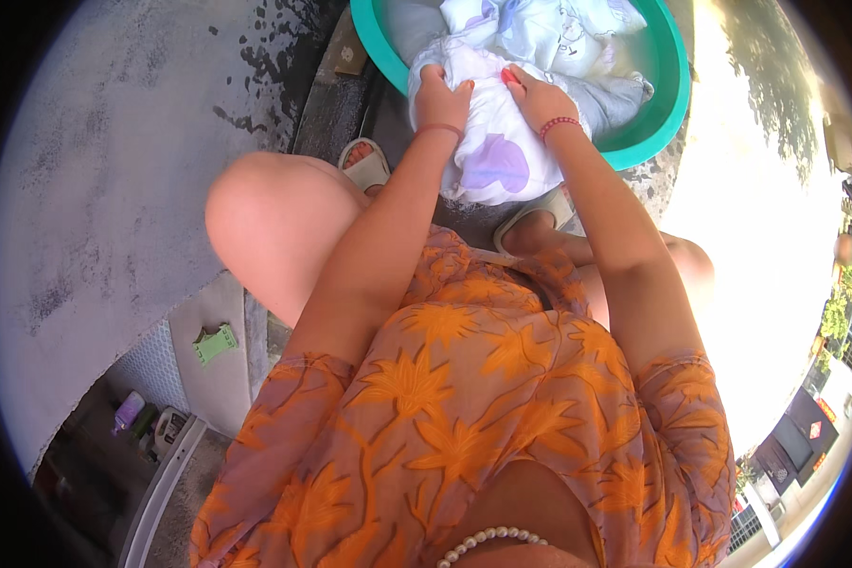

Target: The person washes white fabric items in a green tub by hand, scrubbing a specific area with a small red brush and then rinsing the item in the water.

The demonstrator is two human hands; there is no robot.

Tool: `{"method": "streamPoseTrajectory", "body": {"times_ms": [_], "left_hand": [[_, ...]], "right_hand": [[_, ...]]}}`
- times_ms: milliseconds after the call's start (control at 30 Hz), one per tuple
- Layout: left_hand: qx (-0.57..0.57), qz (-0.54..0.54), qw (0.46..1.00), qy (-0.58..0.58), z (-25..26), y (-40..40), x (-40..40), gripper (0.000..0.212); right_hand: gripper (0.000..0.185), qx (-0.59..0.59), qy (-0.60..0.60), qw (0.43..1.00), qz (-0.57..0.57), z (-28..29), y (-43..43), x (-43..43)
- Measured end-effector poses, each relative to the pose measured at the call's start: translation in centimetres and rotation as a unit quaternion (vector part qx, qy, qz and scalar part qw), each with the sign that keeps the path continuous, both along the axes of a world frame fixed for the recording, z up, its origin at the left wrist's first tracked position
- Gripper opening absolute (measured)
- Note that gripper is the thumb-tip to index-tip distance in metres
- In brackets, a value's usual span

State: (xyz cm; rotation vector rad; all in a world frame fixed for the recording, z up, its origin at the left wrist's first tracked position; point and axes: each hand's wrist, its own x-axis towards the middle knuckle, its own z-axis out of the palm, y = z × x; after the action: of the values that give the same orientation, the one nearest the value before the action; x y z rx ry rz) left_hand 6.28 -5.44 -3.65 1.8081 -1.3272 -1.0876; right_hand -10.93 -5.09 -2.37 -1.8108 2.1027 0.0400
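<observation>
A wet white cloth with purple heart shapes (497,165) hangs over the near rim of a round green plastic basin (671,117). My left hand (443,98) grips the cloth at its left part, thumb on top. My right hand (542,103) is closed on the same cloth a little to the right, near something small and red (508,75) at the fingertips. Behind both hands, more pale printed fabric (539,35) lies in cloudy water in the basin. A grey-blue part of the laundry (614,103) rests beside my right hand. The fingers under the cloth are hidden.
My sandalled feet (367,167) stand on wet dark ground near the basin. A grey plastered wall (128,156) with splash marks rises at left. A small green plastic piece (215,344) and several bottles (169,428) are at lower left. Bright sunlit ground (745,234) lies at right.
</observation>
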Motion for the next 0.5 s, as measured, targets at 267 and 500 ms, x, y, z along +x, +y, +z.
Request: {"method": "streamPoseTrajectory", "body": {"times_ms": [267, 500], "left_hand": [[-0.15, -0.308, 0.904, -0.257, 1.3, 5.8, 0.2, 0.103], [0.003, -0.312, 0.882, -0.352, 1.3, 4.8, 1.0, 0.134]], "right_hand": [[0.042, -0.135, -0.194, 0.971, 0.038, 1.8, 4.1, -0.7], [0.034, -0.015, 0.066, 0.997, 0.039, 1.3, 0.4, -1.8]]}}
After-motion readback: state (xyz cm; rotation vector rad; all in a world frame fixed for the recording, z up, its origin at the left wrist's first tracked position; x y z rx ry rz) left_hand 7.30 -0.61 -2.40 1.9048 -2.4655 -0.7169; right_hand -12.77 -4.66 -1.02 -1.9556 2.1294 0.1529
